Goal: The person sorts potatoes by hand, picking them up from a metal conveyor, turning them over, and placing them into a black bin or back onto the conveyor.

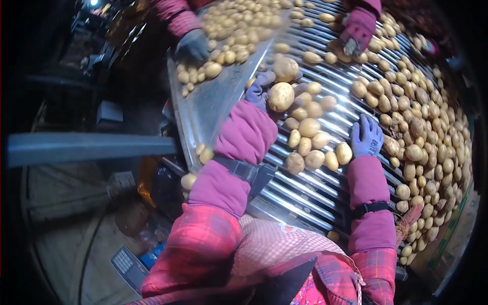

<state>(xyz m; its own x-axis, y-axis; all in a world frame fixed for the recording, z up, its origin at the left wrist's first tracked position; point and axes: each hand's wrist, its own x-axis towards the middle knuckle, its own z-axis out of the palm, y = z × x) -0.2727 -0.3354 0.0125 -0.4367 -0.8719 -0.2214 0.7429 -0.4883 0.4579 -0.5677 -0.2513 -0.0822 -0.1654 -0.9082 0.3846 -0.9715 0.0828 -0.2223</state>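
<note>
My left hand (pixel 260 90), in a purple glove, is curled against a large potato (pixel 281 96) above the metal rollers (pixel 290 198). A second large potato (pixel 285 69) sits just beyond it, by the fingers; part of the hand is hidden behind these potatoes. My right hand (pixel 367 136), in a purple glove with printed marks, lies over the rollers with fingers stretched out and nothing held. A loose group of potatoes (pixel 309 127) rests on the rollers between my hands. The closest one to my right hand is a yellow potato (pixel 343 152).
A big heap of potatoes (pixel 427 147) lines the right side. At upper left, a metal chute (pixel 213 101) carries many small potatoes (pixel 244 23). Across from me, another person's grey-gloved hand (pixel 194 47) and pink-gloved hand (pixel 358 30) are among potatoes. A metal bar (pixel 91 147) juts in from the left.
</note>
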